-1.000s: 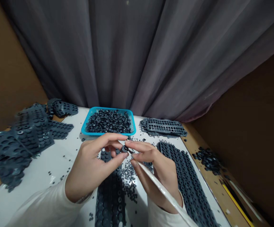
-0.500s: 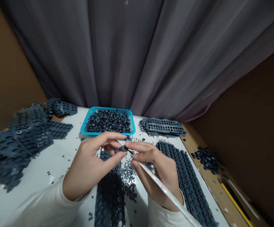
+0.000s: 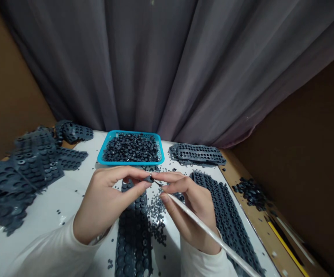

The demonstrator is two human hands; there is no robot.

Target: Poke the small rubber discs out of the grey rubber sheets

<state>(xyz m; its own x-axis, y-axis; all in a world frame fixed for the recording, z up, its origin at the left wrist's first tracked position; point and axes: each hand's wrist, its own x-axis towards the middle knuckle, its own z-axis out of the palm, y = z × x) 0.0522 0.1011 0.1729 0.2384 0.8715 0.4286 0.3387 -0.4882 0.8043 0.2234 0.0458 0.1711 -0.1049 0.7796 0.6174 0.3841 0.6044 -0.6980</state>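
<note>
Between the thumb and fingers of my left hand (image 3: 105,202) is a small dark rubber piece (image 3: 149,179). My right hand (image 3: 188,204) grips a long white stick-like tool (image 3: 201,222) with a thin dark tip. That tip meets the rubber piece, and whether it sits inside it I cannot tell. Below both hands lies a dark rubber sheet (image 3: 134,234) with rows of round studs. Tiny dark discs (image 3: 157,219) are scattered beside it on the white surface.
A blue basket (image 3: 100,157) full of small dark pieces stands at the back. Perforated sheets (image 3: 197,154) and a studded sheet (image 3: 230,227) lie right. More sheets (image 3: 37,161) pile up left. Loose dark pieces (image 3: 250,193) and a yellow stick (image 3: 285,244) rest at the right edge.
My left hand's index finger has come down onto the rubber piece. The white tool's rear end has swung slightly to the right.
</note>
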